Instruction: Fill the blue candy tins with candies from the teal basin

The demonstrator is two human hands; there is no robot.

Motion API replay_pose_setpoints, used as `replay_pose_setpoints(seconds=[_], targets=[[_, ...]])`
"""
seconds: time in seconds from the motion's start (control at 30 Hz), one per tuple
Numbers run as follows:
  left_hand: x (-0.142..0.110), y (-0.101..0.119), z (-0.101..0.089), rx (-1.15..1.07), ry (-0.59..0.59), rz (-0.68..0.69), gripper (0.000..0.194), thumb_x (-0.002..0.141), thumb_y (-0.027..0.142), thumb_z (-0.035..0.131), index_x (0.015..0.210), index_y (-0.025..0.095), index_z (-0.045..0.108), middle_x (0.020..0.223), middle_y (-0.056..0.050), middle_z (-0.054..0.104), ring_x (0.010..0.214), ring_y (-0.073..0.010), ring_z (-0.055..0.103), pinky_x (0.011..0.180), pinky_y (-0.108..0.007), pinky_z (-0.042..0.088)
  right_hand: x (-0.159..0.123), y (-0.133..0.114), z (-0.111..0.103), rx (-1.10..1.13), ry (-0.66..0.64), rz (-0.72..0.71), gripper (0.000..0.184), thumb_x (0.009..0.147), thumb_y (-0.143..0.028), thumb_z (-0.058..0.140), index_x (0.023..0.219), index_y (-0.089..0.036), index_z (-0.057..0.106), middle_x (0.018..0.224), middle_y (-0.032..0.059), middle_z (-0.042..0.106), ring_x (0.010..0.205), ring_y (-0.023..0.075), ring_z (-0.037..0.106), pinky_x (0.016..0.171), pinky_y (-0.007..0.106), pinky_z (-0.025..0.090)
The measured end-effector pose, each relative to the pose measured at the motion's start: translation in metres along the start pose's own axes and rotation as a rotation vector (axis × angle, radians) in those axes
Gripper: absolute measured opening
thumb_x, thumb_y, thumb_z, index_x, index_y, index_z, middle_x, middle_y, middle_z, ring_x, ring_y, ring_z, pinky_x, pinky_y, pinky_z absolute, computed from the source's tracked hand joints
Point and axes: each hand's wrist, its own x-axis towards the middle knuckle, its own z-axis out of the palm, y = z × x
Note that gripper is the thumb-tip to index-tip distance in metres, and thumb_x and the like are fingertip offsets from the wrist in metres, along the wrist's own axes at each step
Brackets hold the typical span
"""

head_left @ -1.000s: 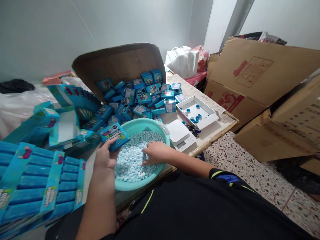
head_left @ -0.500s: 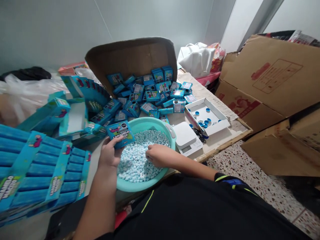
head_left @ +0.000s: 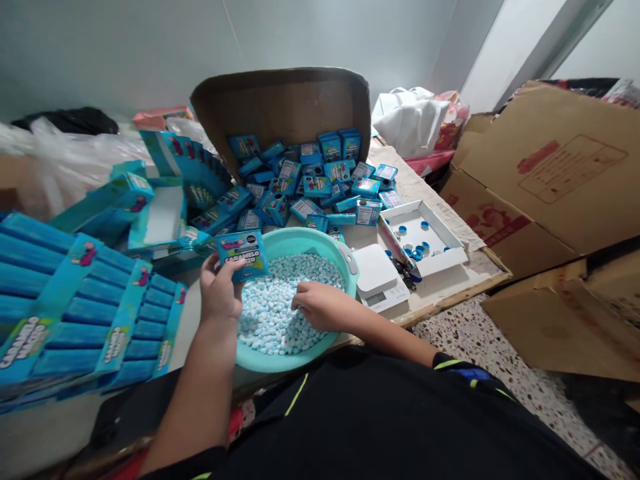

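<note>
A teal basin [head_left: 345, 257] full of small pale blue candies [head_left: 277, 300] sits at the table's near edge. My left hand [head_left: 221, 293] grips a small blue candy box [head_left: 241, 253] over the basin's left rim. My right hand [head_left: 320, 305] rests among the candies with its fingers curled down into them; what they hold is hidden. Behind the basin lies a pile of several small blue boxes [head_left: 310, 180] against a cardboard flap [head_left: 280, 107].
A white scale [head_left: 376, 275] and a white tray [head_left: 440, 257] with blue caps stand right of the basin. Blue display cartons [head_left: 85, 313] are stacked at the left. Large cardboard boxes [head_left: 550, 173] stand on the floor at the right.
The view has shifted, so everything sits further right. My left hand has lifted the blue box slightly upright. My right hand stays in the candies.
</note>
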Motion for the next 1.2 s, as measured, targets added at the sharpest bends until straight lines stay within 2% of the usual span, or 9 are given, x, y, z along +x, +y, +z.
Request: replay_pose_setpoints(seconds=[0.1,0.2,0.4,0.57,0.7,0.97,1.2], targets=[[-0.005,0.000,0.002,0.016,-0.020,0.034,0.070,0.044,0.011,0.081,0.110,0.020,0.062,0.091,0.003,0.072,0.088,-0.0191,0.070,0.068,-0.026,0.056,-0.001,-0.002,-0.002,0.005,-0.014,-0.001,0.029,0.100,-0.010,0.052,0.118,-0.015,0.075,0.116,0.0115,0.070,0.103,0.0220,0.065,0.090,0.032,0.051],[-0.007,0.000,0.001,0.010,-0.038,0.047,0.066,0.044,0.011,0.082,0.105,0.019,0.061,0.088,0.003,0.070,0.085,-0.0184,0.070,0.071,-0.027,0.057,-0.001,-0.004,-0.005,-0.005,-0.025,0.011,0.029,0.102,-0.012,0.052,0.119,-0.014,0.076,0.116,0.0118,0.070,0.102,0.0220,0.066,0.091,0.032,0.051],[0.000,-0.007,-0.006,0.050,-0.067,0.095,0.069,0.043,0.016,0.087,0.107,0.019,0.060,0.087,0.003,0.069,0.086,-0.0178,0.069,0.079,-0.029,0.056,-0.003,-0.006,-0.006,-0.009,-0.027,0.016,0.023,0.103,-0.018,0.058,0.115,-0.016,0.077,0.112,0.0101,0.072,0.101,0.0222,0.068,0.089,0.032,0.050],[0.006,-0.018,-0.013,0.078,-0.098,0.146,0.070,0.042,0.023,0.089,0.107,0.020,0.060,0.089,0.003,0.066,0.085,-0.0175,0.066,0.079,-0.029,0.054,-0.007,-0.008,-0.005,0.050,-0.012,0.051,0.013,0.100,-0.020,0.067,0.106,-0.014,0.077,0.107,0.0101,0.071,0.099,0.0225,0.067,0.088,0.033,0.051],[0.004,-0.021,-0.015,0.111,-0.108,0.141,0.069,0.046,0.025,0.088,0.109,0.021,0.060,0.093,0.002,0.063,0.089,-0.0194,0.066,0.080,-0.031,0.054,-0.009,-0.008,-0.004,0.107,-0.014,0.057,0.008,0.100,-0.021,0.068,0.099,-0.018,0.075,0.102,0.0083,0.070,0.097,0.0220,0.067,0.085,0.033,0.051],[-0.002,-0.021,-0.018,0.089,-0.153,0.134,0.063,0.050,0.022,0.087,0.107,0.022,0.058,0.093,0.000,0.062,0.091,-0.0212,0.065,0.079,-0.032,0.055,-0.010,-0.008,-0.001,0.108,-0.059,0.055,0.014,0.103,-0.014,0.058,0.098,-0.015,0.071,0.103,0.0090,0.069,0.100,0.0215,0.066,0.087,0.033,0.050],[0.001,-0.022,-0.019,0.075,-0.141,0.102,0.061,0.055,0.021,0.086,0.108,0.022,0.057,0.099,-0.003,0.064,0.094,-0.0240,0.068,0.080,-0.035,0.057,-0.011,-0.007,-0.001,0.123,-0.049,0.069,0.017,0.103,-0.012,0.056,0.103,-0.016,0.072,0.108,0.0117,0.071,0.104,0.0236,0.067,0.090,0.035,0.052]])
